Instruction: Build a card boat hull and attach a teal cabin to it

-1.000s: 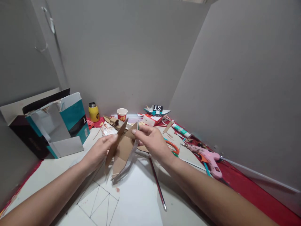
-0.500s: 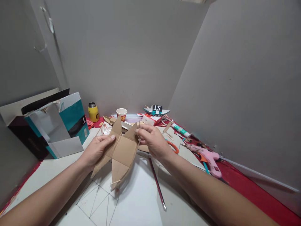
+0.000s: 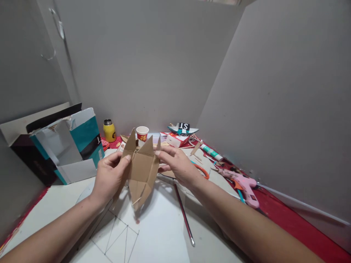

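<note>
Between my two hands is a folded brown cardboard piece [image 3: 142, 168] with pointed triangular flaps, held up above the table. My left hand [image 3: 112, 175] grips its left side, thumb on the face near a crease. On the right edge, my right hand [image 3: 174, 162] pinches the cardboard between thumb and fingers. Three points rise at the top, and the lower flaps come together in a downward tip. White paper [image 3: 161, 226] lies beneath it, with a drawing of straight lines [image 3: 120, 233] at its left. A dark red pencil [image 3: 184, 215] rests on the paper's right side.
At left stands a torn teal and white box [image 3: 79, 146]. Along the back are a yellow bottle [image 3: 109, 131], a paper cup [image 3: 142, 134] and a boat-shaped model [image 3: 183, 128]. Orange-handled scissors [image 3: 203, 171], a glue tube [image 3: 211, 152] and a pink glue gun [image 3: 242, 182] lie at right.
The cardboard piece has turned more upright, and its side flaps have folded inward, narrowing its shape. My left hand has shifted slightly with it; my right hand keeps its hold.
</note>
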Demonstrator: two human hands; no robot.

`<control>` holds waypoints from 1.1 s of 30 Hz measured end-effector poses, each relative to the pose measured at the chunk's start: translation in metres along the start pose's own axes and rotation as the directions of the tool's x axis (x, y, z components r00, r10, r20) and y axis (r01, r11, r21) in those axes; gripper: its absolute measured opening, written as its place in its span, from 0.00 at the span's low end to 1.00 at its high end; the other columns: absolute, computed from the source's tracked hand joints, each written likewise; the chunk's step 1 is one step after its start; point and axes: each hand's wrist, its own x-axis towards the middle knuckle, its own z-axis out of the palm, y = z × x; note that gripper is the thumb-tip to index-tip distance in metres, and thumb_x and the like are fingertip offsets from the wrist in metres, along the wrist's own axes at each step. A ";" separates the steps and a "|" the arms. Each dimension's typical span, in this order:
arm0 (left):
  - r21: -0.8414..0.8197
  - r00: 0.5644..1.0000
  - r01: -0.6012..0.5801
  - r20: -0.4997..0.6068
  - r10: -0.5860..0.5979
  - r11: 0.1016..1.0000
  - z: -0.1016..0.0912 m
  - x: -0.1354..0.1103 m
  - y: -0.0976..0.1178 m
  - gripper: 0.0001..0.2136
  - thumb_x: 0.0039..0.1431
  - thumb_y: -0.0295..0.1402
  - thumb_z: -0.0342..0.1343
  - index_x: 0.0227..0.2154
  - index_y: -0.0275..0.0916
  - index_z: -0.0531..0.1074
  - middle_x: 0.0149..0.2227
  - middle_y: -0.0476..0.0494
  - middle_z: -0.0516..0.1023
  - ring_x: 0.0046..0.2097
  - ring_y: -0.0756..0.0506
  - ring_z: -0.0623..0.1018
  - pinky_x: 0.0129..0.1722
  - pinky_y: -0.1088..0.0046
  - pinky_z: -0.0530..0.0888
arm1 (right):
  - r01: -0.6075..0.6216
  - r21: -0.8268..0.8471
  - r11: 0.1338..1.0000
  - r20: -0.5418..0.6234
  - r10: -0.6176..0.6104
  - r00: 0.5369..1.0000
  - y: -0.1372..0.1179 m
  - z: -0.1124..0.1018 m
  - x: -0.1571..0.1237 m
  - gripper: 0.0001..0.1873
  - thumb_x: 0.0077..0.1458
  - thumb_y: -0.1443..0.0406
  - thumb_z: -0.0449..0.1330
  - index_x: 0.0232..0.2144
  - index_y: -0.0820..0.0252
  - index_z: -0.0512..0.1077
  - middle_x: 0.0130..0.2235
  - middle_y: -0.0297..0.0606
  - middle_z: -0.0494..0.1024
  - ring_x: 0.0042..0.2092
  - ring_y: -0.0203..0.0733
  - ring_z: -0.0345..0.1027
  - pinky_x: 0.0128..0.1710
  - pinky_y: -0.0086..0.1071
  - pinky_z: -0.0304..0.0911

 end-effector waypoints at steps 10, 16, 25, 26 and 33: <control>0.078 0.984 -0.156 -0.071 0.161 0.985 0.003 -0.006 0.005 0.09 0.55 0.37 0.60 0.35 0.39 0.77 0.33 0.48 0.80 0.34 0.49 0.75 0.33 0.77 0.71 | 0.019 -0.129 0.991 0.007 -0.018 1.000 0.006 -0.002 0.001 0.10 0.48 0.66 0.55 0.31 0.60 0.76 0.31 0.35 0.77 0.32 0.37 0.70 0.28 0.29 0.68; -0.044 0.975 0.088 0.209 -0.077 0.995 -0.001 0.001 0.004 0.14 0.56 0.41 0.59 0.42 0.40 0.77 0.36 0.46 0.82 0.36 0.45 0.79 0.37 0.73 0.72 | -0.014 -0.016 1.000 0.022 0.014 1.000 0.009 -0.001 0.003 0.10 0.44 0.65 0.56 0.28 0.62 0.76 0.26 0.33 0.76 0.28 0.33 0.68 0.26 0.26 0.65; -0.116 0.902 0.325 0.337 -0.271 0.938 -0.006 0.010 0.011 0.13 0.55 0.40 0.59 0.39 0.37 0.79 0.35 0.41 0.83 0.34 0.42 0.81 0.35 0.71 0.73 | -0.054 0.102 0.993 0.061 0.048 0.997 0.012 -0.007 0.010 0.09 0.44 0.66 0.59 0.31 0.62 0.75 0.26 0.32 0.75 0.27 0.32 0.67 0.23 0.23 0.63; -0.107 0.894 0.338 0.349 -0.283 0.935 -0.007 0.009 0.013 0.13 0.55 0.40 0.59 0.39 0.37 0.79 0.36 0.41 0.83 0.35 0.42 0.81 0.35 0.71 0.73 | -0.069 0.107 0.992 0.071 0.062 0.996 0.013 -0.008 0.011 0.09 0.44 0.67 0.59 0.31 0.62 0.75 0.26 0.32 0.75 0.27 0.32 0.67 0.23 0.23 0.63; -0.070 0.791 0.319 0.569 -0.225 0.945 -0.011 0.009 0.022 0.25 0.54 0.41 0.60 0.56 0.47 0.68 0.53 0.40 0.76 0.51 0.35 0.76 0.46 0.62 0.74 | -0.226 0.111 0.968 0.146 0.209 0.967 0.019 -0.004 0.011 0.14 0.45 0.69 0.58 0.38 0.58 0.71 0.32 0.33 0.76 0.29 0.34 0.71 0.22 0.24 0.66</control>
